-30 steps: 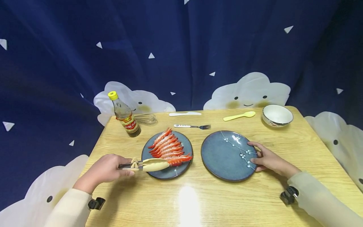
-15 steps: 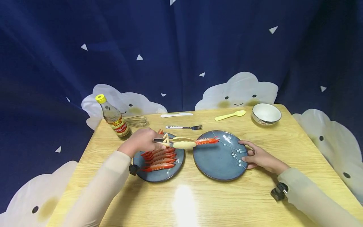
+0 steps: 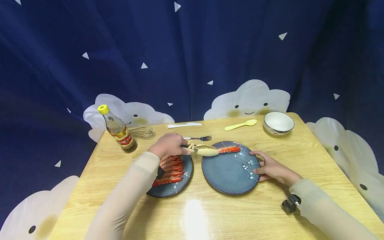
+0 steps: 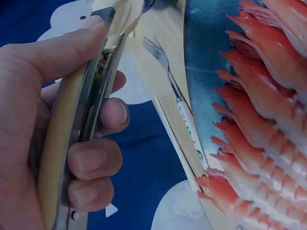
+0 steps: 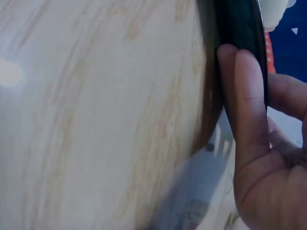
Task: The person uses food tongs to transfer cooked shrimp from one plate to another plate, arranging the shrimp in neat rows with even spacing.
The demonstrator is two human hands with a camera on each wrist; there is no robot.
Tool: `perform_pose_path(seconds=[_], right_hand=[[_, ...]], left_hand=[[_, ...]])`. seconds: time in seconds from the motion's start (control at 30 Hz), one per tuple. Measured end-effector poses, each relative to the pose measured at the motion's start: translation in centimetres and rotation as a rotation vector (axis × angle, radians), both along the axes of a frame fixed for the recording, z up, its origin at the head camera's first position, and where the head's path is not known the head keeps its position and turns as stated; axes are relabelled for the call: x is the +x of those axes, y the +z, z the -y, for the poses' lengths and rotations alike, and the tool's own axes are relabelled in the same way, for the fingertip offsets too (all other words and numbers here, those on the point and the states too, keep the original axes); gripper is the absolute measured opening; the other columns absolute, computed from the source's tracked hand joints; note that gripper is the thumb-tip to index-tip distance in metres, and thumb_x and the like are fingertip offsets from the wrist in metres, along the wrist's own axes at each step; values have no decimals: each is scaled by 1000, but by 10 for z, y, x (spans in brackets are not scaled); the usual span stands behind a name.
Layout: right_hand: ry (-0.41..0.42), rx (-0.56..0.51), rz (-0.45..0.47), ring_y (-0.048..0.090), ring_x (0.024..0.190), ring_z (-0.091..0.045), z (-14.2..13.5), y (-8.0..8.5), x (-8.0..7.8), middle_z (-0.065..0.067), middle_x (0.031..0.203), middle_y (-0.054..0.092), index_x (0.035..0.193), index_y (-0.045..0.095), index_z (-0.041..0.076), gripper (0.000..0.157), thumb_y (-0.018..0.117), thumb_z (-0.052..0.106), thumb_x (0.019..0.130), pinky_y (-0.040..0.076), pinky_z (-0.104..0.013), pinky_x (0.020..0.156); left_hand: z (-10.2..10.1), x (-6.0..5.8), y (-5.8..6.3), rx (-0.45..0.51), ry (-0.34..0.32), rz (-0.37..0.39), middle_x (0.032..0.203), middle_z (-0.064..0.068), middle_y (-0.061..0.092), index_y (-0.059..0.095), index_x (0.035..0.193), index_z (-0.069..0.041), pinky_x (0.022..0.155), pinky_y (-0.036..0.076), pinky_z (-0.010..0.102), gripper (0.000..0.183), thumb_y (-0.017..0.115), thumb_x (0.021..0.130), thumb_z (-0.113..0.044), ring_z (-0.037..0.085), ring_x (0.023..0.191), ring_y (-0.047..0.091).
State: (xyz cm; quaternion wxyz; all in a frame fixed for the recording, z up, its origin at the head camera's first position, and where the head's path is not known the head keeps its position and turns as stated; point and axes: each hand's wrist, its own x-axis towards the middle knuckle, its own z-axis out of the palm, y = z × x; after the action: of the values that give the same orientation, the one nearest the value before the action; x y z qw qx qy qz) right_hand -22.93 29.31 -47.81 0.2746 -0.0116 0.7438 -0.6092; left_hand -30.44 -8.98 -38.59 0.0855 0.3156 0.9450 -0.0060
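Clearly, from the head view, your left hand (image 3: 171,145) grips the tongs (image 3: 207,152), whose tips clamp one shrimp (image 3: 229,149) over the far part of the right plate (image 3: 226,175); whether it touches the plate, you cannot tell. Your right hand (image 3: 271,168) grips that plate's near-right rim, probably to steady it. The other shrimp (image 3: 172,174) lie in a row on the left plate (image 3: 189,163), perhaps so each can be picked singly. Both plates rest on a pale wooden table (image 3: 231,220) with glare at its front; bottle (image 3: 120,133), whisk (image 3: 143,132), knife (image 3: 184,125), fork (image 3: 205,138), spoon (image 3: 240,125) and bowl (image 3: 278,123) stand or lie behind or beside them. A navy curtain (image 3: 192,50) with smiling clouds hangs beyond.

From the left wrist, your thumb and fingers are clamped round the tongs' handles, likely squeezing them together; the row fills the right side.

From the right wrist, the rim sits pinched between your fingers, above shadowed wood grain.
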Motion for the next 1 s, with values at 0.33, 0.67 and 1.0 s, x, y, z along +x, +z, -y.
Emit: perform_pose_path(seconds=[0.33, 0.67, 1.0], right_hand=[[-5, 28, 14, 61, 70, -26, 2, 3, 0, -18, 91, 55, 136, 16, 18, 74, 58, -2, 79, 49, -40, 56], [-11, 38, 5, 60, 69, -25, 0, 2, 1, -17, 89, 55, 136, 16, 17, 73, 57, -3, 79, 49, -41, 55], [0, 50, -5, 60, 68, -26, 3, 2, 1, -17, 89, 55, 135, 17, 17, 72, 57, -2, 79, 49, -41, 56]], left_hand=[[-14, 4, 3, -51, 8, 60, 95, -7, 62, 64, 105, -28, 75, 42, 34, 42, 56, 75, -56, 15, 88, 56], [-26, 8, 11, -77, -23, 46, 102, -8, 60, 63, 107, -25, 76, 43, 34, 42, 57, 76, -53, 14, 91, 55], [-25, 11, 15, -124, -14, -29, 82, -7, 61, 66, 89, -25, 64, 43, 34, 36, 59, 72, -56, 14, 77, 55]])
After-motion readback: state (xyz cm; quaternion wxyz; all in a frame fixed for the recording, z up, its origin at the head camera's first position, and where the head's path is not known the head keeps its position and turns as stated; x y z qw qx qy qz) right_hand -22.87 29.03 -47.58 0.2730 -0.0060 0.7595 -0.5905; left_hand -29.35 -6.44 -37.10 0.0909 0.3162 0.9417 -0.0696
